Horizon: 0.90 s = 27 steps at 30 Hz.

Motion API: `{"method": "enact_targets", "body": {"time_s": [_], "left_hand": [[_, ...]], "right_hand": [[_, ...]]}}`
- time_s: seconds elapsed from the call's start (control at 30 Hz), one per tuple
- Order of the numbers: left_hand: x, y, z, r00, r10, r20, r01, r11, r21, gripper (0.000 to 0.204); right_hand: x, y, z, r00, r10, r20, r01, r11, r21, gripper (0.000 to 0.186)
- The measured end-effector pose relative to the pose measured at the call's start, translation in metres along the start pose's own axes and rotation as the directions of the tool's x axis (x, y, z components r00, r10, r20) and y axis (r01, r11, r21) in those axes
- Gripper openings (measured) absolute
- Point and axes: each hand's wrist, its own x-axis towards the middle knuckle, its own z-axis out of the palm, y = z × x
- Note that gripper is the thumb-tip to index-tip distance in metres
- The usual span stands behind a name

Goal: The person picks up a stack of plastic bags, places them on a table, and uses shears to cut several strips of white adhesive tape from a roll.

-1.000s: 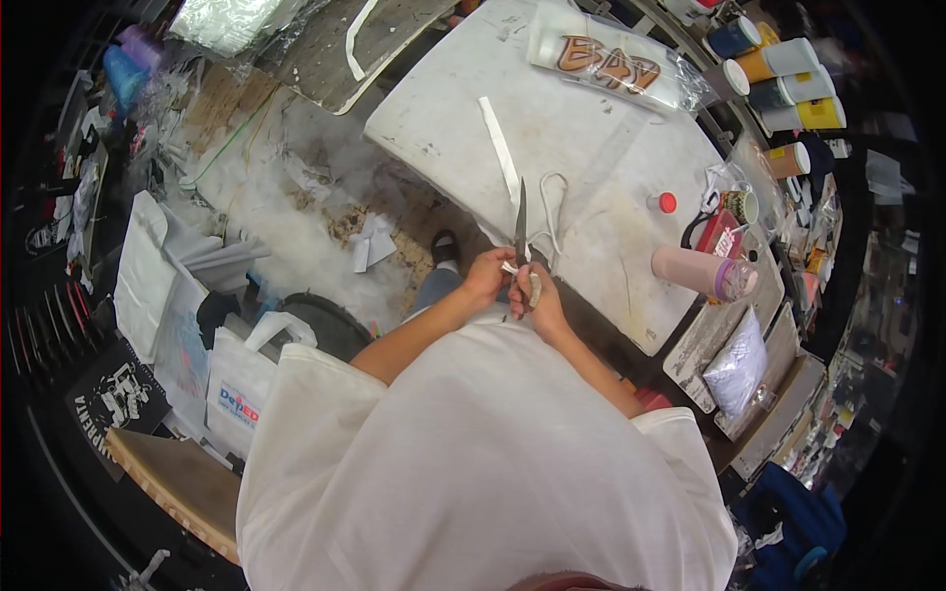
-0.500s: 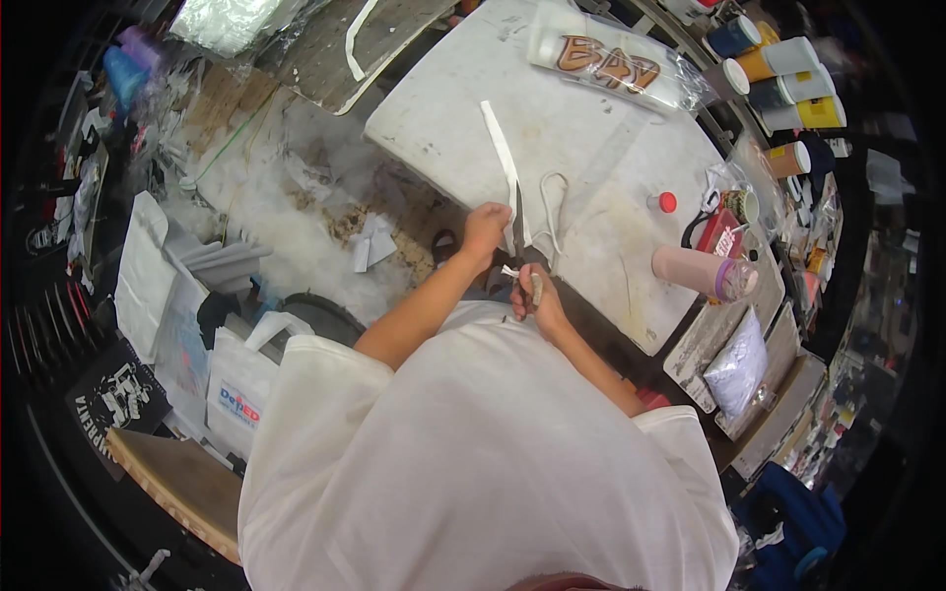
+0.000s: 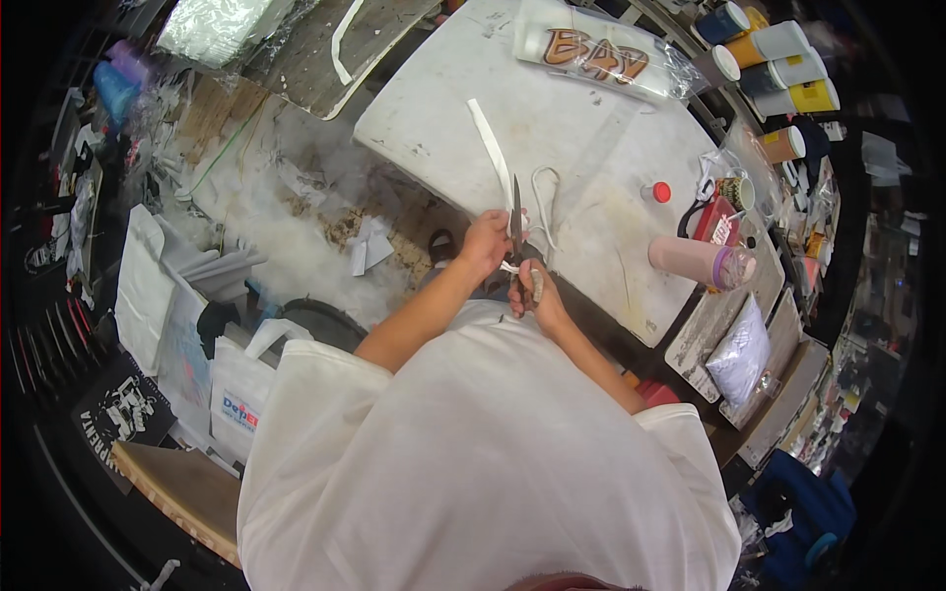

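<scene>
A long white strip [image 3: 486, 133], apparently cloth strap, runs from the tabletop down to my left hand [image 3: 485, 242], whose fingers are closed on it near the table's front edge. My right hand [image 3: 534, 288] grips a pair of scissors [image 3: 516, 212] by the handles. Their dark blades point away from me, right beside my left fingers and the strip. A short white end shows between my two hands. Whether the blades touch the strip I cannot tell. A thin white loop of cord or strap [image 3: 547, 202] lies on the table just right of the scissors.
The white table [image 3: 434, 108] bears a plastic-wrapped roll [image 3: 596, 57], a red-capped container [image 3: 656, 192] and a pink tumbler [image 3: 698, 262]. Paint tubs [image 3: 778, 44] stand at the far right. Another white strip [image 3: 341, 44] lies on a board. Bags [image 3: 241, 389] and a litter-strewn floor are at left.
The scissors have turned slightly and their blades now stand more visibly beside my left fingers. My left hand has shifted a little toward the near side. The view has moved slightly.
</scene>
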Motion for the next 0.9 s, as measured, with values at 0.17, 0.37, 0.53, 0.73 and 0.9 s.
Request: {"method": "enact_targets", "body": {"time_s": [0.17, 0.37, 0.53, 0.73, 0.9], "left_hand": [[-0.001, 0.000, 0.001, 1.000, -0.016, 0.006, 0.016, 1.000, -0.003, 0.012], [0.007, -0.011, -0.010, 1.000, -0.022, -0.003, 0.022, 0.998, -0.065, 0.010], [0.006, -0.010, -0.010, 0.998, -0.049, -0.039, 0.047, 0.998, -0.049, 0.009], [-0.002, -0.007, -0.007, 0.999, -0.015, -0.049, 0.015, 1.000, -0.006, 0.006], [0.000, -0.009, -0.013, 0.999, -0.004, -0.043, 0.005, 1.000, 0.019, 0.004]], "right_hand": [[-0.002, -0.004, 0.004, 1.000, -0.021, 0.000, 0.021, 1.000, 0.010, 0.047], [0.000, -0.006, 0.001, 1.000, 0.005, 0.011, -0.004, 0.999, -0.047, 0.043], [0.001, -0.006, -0.001, 1.000, 0.005, 0.001, -0.005, 0.997, -0.071, 0.042], [-0.002, -0.010, 0.000, 0.999, 0.013, -0.036, -0.017, 0.994, -0.107, 0.040], [-0.006, -0.012, 0.003, 0.999, 0.000, -0.041, -0.006, 0.990, -0.137, 0.041]]}}
